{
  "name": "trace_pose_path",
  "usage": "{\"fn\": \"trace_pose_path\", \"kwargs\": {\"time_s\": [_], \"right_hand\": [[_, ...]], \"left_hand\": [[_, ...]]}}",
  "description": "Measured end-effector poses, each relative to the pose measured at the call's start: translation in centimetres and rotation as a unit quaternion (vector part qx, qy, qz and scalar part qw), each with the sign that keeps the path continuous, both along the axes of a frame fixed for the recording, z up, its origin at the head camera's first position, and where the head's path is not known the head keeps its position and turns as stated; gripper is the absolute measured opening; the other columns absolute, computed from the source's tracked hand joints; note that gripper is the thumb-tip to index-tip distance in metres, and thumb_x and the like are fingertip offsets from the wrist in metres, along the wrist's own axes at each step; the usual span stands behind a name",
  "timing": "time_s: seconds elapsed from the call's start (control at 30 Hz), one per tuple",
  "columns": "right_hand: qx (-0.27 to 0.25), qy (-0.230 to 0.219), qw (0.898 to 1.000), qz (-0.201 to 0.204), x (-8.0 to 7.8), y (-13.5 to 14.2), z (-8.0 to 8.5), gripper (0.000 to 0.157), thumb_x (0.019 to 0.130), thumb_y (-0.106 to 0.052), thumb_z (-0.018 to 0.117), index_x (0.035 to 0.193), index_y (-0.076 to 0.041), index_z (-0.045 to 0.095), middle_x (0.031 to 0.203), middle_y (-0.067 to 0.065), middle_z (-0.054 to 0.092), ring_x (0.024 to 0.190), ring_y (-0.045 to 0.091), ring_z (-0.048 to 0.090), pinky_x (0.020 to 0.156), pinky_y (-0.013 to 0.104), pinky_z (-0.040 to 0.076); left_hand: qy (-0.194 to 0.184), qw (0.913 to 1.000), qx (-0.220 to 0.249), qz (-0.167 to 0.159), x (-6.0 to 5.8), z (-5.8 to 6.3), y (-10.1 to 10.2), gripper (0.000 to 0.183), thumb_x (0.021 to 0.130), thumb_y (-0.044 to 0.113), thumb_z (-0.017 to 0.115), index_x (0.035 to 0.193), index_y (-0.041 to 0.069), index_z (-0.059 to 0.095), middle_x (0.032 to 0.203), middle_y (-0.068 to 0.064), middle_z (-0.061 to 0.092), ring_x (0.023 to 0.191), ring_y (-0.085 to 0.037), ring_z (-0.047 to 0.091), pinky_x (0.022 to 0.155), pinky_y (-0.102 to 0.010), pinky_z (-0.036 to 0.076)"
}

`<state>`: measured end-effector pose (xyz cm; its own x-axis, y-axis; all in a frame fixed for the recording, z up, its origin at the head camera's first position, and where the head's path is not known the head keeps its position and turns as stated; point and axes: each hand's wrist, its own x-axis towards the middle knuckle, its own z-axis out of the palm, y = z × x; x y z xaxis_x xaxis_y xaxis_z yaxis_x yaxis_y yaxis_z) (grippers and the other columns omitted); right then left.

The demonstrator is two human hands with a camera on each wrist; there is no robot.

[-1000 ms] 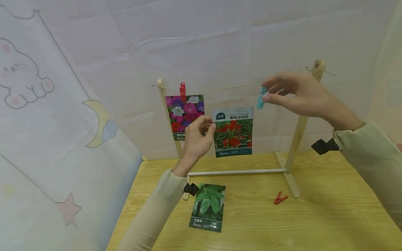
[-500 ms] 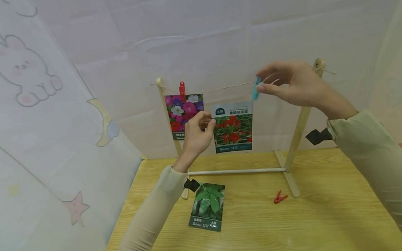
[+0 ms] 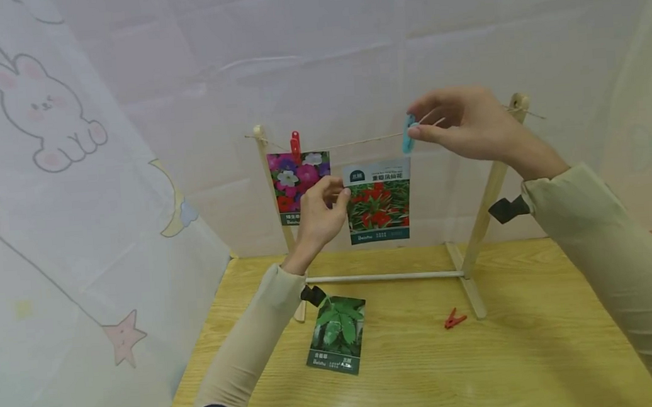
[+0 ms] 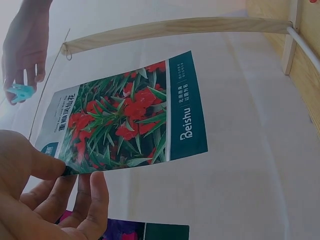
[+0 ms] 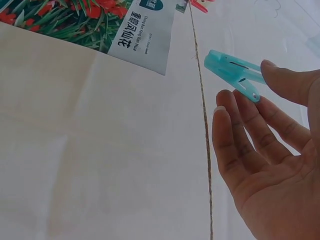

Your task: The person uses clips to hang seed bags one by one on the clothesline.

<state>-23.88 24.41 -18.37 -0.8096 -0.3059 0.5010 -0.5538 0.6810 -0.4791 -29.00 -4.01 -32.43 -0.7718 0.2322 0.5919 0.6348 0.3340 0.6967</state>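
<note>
My left hand [image 3: 322,213] pinches the left edge of a seed packet with red flowers [image 3: 379,203], holding it upright just below the twine line [image 5: 204,115]. In the left wrist view the thumb lies over the packet's corner, with the fingers behind. Between thumb and fingertips of my right hand [image 3: 465,124] is a light blue clothespin [image 5: 232,72], its nose close beside the twine, above the packet's top right corner. Left of them, a packet with pink and purple flowers [image 3: 307,176] hangs from the line by a red clothespin [image 3: 296,145], partly hidden behind my left hand.
The line is tied between two wooden posts [image 3: 488,208] joined by a white rod [image 3: 385,277] low down. On the wooden table [image 3: 417,373] lie a green-leaf packet [image 3: 338,335] and a red clothespin [image 3: 454,319]. A pale printed cloth [image 3: 349,50] stands behind.
My right hand has moved up and left with the blue clothespin, to the line. My left hand has raised the red-flower packet slightly. The head view has shifted a little.
</note>
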Motion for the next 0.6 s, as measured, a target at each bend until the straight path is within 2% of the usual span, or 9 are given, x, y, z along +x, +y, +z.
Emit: {"fn": "trace_pose_path", "kwargs": {"time_s": [0.27, 0.47, 0.6], "right_hand": [[0.032, 0.015, 0.999, -0.018, -0.3, -0.4, 0.8, 0.035, 0.104, -0.034, 0.071, 0.133, -0.013, 0.073, 0.122, 0.014, 0.077, 0.087, -0.012, 0.064, 0.08, 0.016, 0.049], [0.052, 0.032, 0.998, -0.023, -0.7, -1.0, 1.5, 0.036, 0.105, -0.036, 0.07, 0.132, -0.012, 0.073, 0.119, 0.011, 0.078, 0.089, -0.003, 0.066, 0.079, 0.018, 0.049], [0.043, 0.036, 0.998, -0.021, -1.0, -1.3, 2.0, 0.033, 0.105, -0.033, 0.071, 0.129, -0.011, 0.074, 0.118, 0.013, 0.077, 0.09, -0.002, 0.065, 0.079, 0.018, 0.049]], "left_hand": [[-0.008, 1.0, -0.005, -0.002, 0.0, 0.2, 0.4, 0.022, 0.107, 0.014, 0.066, 0.124, 0.002, 0.071, 0.115, -0.015, 0.079, 0.099, -0.03, 0.077, 0.085, -0.045, 0.063], [-0.011, 0.9999, -0.005, -0.002, 0.1, 0.4, 0.6, 0.021, 0.107, 0.014, 0.066, 0.124, 0.003, 0.072, 0.115, -0.015, 0.079, 0.098, -0.029, 0.077, 0.085, -0.045, 0.063], [-0.01, 0.9999, -0.001, -0.005, 0.1, 0.6, 0.8, 0.022, 0.107, 0.014, 0.066, 0.125, 0.003, 0.072, 0.116, -0.015, 0.079, 0.098, -0.029, 0.077, 0.085, -0.044, 0.063]]}}
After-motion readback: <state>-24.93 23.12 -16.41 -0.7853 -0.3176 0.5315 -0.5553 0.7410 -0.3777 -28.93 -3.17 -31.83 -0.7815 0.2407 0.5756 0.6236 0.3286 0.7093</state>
